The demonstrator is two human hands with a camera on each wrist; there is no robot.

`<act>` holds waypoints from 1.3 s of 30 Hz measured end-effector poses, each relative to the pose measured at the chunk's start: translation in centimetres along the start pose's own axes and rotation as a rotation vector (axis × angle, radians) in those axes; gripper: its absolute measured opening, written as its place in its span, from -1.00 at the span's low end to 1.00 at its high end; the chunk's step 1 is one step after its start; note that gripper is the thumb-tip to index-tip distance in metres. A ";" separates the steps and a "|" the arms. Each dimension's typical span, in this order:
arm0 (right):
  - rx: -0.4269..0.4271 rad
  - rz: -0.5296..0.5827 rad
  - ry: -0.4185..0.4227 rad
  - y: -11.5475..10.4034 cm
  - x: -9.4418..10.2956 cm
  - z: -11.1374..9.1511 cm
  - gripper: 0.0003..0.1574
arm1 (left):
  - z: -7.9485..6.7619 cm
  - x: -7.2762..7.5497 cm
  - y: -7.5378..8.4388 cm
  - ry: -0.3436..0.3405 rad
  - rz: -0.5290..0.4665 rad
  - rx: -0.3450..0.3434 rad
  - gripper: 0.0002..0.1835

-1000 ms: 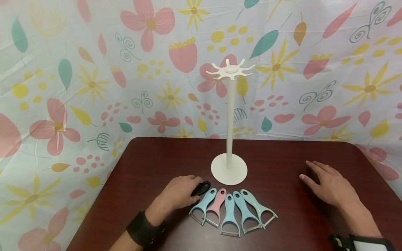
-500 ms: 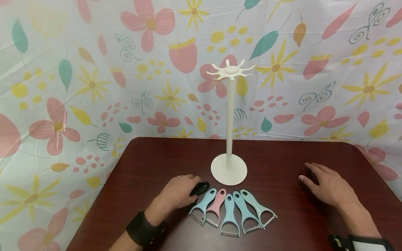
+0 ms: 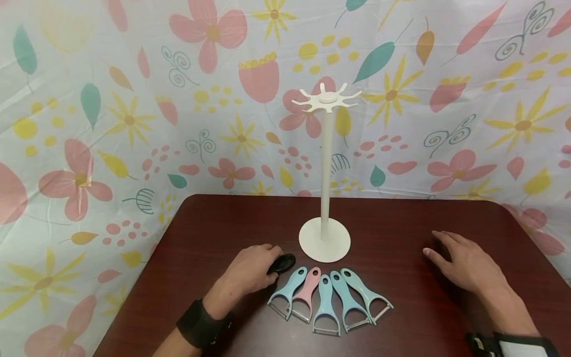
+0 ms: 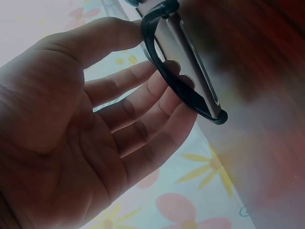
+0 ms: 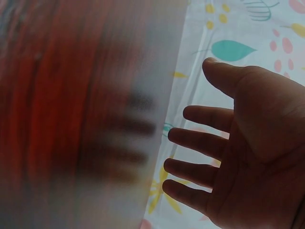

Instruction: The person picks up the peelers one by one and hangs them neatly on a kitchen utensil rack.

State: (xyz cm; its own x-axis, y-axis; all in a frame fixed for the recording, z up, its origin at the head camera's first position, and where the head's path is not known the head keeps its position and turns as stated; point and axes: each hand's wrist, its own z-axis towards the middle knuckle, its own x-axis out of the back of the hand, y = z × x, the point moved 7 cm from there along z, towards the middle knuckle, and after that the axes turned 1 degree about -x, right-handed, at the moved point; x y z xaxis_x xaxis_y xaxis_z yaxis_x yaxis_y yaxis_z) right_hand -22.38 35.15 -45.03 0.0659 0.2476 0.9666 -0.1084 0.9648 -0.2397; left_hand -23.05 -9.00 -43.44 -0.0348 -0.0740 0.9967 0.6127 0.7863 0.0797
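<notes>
My left hand (image 3: 251, 270) pinches a black peeler (image 3: 282, 264) between thumb and fingers, left of a fan of peelers. In the left wrist view, the black peeler's (image 4: 164, 71) curved frame and metal blade (image 4: 193, 62) show beside my fingertips. The fan holds a pink peeler (image 3: 311, 286) and several light blue ones, among them a middle peeler (image 3: 326, 297) and a pale one (image 3: 359, 285) at the right end. My right hand (image 3: 468, 265) rests at the table's right side with its fingers loosely extended, holding nothing.
Behind the peelers stands a white rack with a round base (image 3: 336, 240), a tall post (image 3: 327, 168) and a ring of hooks (image 3: 327, 97) on top. The dark red-brown table (image 3: 232, 218) meets a flowered cloth (image 3: 267, 148) at its far edge.
The left hand has risen slightly, and the black peeler has shifted a little up and left with it. The right hand has barely moved, and the other peelers lie as before.
</notes>
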 end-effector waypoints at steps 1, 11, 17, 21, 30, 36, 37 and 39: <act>0.003 0.000 -0.002 0.0 0.0 0.0 0.07 | 0.0 0.1 0.0 0.003 0.000 -0.002 -0.52; 0.016 0.000 -0.003 -0.5 -0.2 0.2 0.01 | -0.1 0.6 0.2 0.025 0.007 -0.015 -0.52; 0.014 0.001 -0.021 -0.9 -0.3 0.2 0.04 | -0.1 0.6 0.3 0.029 0.013 -0.016 -0.52; 0.023 0.010 -0.019 -1.5 -0.2 0.2 0.05 | 0.0 0.7 0.4 0.041 0.014 -0.019 -0.52; 0.057 0.017 -0.007 -3.3 -0.6 0.7 0.00 | 0.1 1.1 0.3 0.042 0.010 -0.023 -0.51; 0.085 0.027 -0.028 -5.1 -1.1 1.1 -0.04 | 0.1 1.3 0.5 0.050 -0.001 -0.043 -0.52; 0.089 0.026 -0.029 -5.4 -1.2 1.2 -0.04 | 0.1 1.4 0.6 0.053 -0.002 -0.044 -0.53; 0.101 0.022 -0.023 -6.0 -1.3 1.3 -0.07 | 0.1 1.6 0.6 0.061 -0.004 -0.043 -0.53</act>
State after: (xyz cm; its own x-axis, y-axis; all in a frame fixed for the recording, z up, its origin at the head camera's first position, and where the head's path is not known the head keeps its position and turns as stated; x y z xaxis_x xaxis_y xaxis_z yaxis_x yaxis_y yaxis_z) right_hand -23.09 28.90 -44.69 0.0395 0.2649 0.9635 -0.2090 0.9451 -0.2513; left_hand -22.85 -8.59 -41.85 0.0107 -0.1152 0.9933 0.6464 0.7587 0.0810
